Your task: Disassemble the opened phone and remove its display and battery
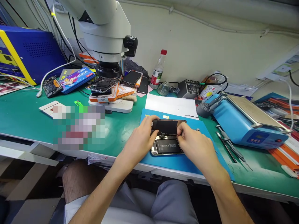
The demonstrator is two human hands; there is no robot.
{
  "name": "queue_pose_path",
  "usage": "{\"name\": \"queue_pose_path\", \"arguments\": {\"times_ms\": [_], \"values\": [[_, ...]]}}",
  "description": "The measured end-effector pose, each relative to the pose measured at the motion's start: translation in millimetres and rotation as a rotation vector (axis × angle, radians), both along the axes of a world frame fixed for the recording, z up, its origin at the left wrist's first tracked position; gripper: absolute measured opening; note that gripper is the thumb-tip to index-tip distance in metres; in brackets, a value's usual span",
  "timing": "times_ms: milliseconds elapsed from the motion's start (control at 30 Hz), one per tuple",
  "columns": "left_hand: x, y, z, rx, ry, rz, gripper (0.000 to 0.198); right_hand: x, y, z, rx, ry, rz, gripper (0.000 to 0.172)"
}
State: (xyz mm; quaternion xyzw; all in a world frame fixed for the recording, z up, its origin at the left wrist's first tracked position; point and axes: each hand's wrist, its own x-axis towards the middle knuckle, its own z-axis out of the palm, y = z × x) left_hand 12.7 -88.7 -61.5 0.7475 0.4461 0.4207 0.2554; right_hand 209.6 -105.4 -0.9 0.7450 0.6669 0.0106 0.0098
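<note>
An opened smartphone [155, 150] lies on a blue mat [198, 166] in front of me, its black battery [167, 146] exposed. The phone screen [166, 127] is raised along the far side of the body. My left hand [140, 137] is closed round the screen's left edge, thumb in front and fingers behind. At the right side, my right hand [195, 141] pinches with bent fingers where screen and body meet. Those fingertips cover whatever is between them.
A microscope [105, 40] stands over stacked phone parts at back left. White paper [171, 104] lies behind the mat. Right of it are a screwdriver [230, 144], a dark pen-like tool [226, 147] and a blue heating plate unit [247, 124]. A bottle [157, 73] stands by the wall.
</note>
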Motion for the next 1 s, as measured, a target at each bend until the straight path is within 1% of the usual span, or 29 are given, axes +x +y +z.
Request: {"name": "queue_pose_path", "arguments": {"times_ms": [100,233,433,533,600,667,733,767,800,867,933,1000], "values": [[0.0,-0.4,1.0,0.012,0.006,-0.002,0.040,-3.0,1.0,0.3,-0.006,-0.034,-0.001,0.019],[-0.4,-1.3,1.2,0.016,0.014,0.000,0.041,-8.5,0.4,1.4,-0.009,-0.064,0.018,0.015],[-0.4,-0.4,-1.7,0.026,0.018,0.001,0.041,-16.8,0.3,-0.5,0.018,-0.118,0.046,0.016],[-0.1,-0.3,-1.7,0.027,0.017,0.007,0.041,-15.5,-2.7,-0.3,0.046,-0.123,0.071,0.016],[-0.1,-0.6,-1.0,0.025,0.017,0.006,0.041,-10.4,-7.8,1.5,0.093,-0.123,0.055,0.018],[-0.3,-1.2,0.0,0.020,0.017,-0.001,0.040,-1.8,-14.2,3.8,0.250,-0.106,-0.020,0.022],[-0.7,-1.8,1.1,0.013,0.014,-0.007,0.040,8.3,-20.1,4.5,0.453,-0.006,-0.071,0.022],[-1.0,-2.1,1.6,0.008,0.010,-0.006,0.039,13.0,-22.6,3.5,0.509,0.088,-0.060,0.020],[-1.3,-2.5,2.0,0.003,0.006,0.000,0.038,17.1,-25.1,1.5,0.519,0.195,-0.025,0.017],[-1.9,-3.1,2.4,-0.008,-0.002,0.024,0.036,22.6,-30.6,-5.7,0.458,0.367,0.061,0.016],[-2.5,-3.6,2.5,-0.015,-0.008,0.043,0.036,24.9,-38.2,-16.3,0.443,0.422,0.109,0.018],[-2.9,-3.9,2.0,-0.033,-0.015,0.055,0.036,25.6,-47.3,-28.1,0.479,0.406,0.163,0.018]]}}
